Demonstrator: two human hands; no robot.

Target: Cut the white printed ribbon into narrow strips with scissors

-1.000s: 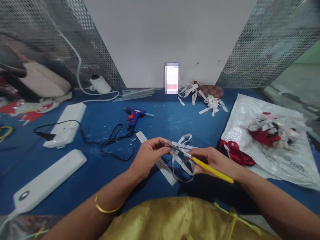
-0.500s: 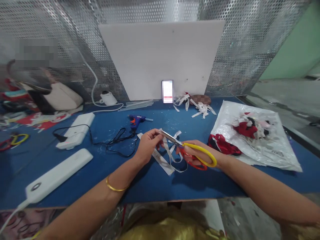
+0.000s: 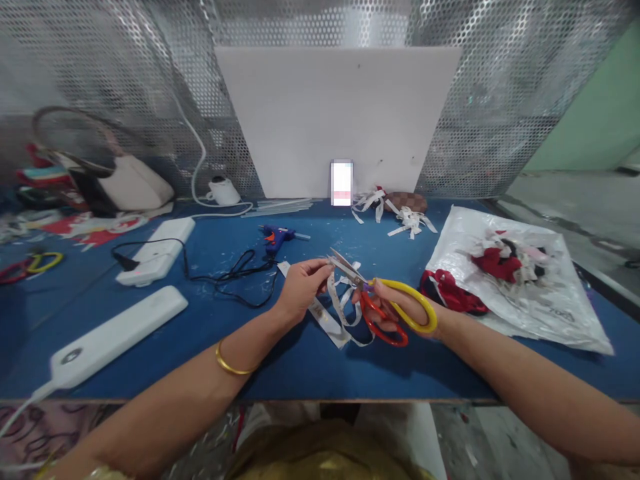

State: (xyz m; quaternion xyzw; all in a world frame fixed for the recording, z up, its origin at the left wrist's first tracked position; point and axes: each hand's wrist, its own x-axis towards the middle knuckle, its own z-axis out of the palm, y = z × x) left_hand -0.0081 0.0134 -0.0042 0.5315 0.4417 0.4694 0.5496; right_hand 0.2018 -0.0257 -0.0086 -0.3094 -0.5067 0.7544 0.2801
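Observation:
My left hand (image 3: 306,288) pinches the upper end of a narrow white ribbon (image 3: 336,308), which curls down onto the blue table. Scissors (image 3: 411,308) with one yellow and one red handle are in my right hand (image 3: 387,307), my fingers through the loops. Their blades stand apart, with the tips close to my left fingertips and the ribbon's end. Under my hands lies a flat white strip (image 3: 327,325) with faint markings. My fingers partly hide the ribbon's held end.
Behind my hands lies a blue glue gun (image 3: 276,237) with a black cord. White power strips (image 3: 123,333) sit at left, and a lit phone (image 3: 342,181) leans on a white board. At right, a white plastic bag (image 3: 560,307) carries red and white fabric pieces.
The scissor blades have opened from nearly closed, and the red and yellow handles have spread apart. My left hand keeps its pinch on the ribbon. The view has shifted slightly.

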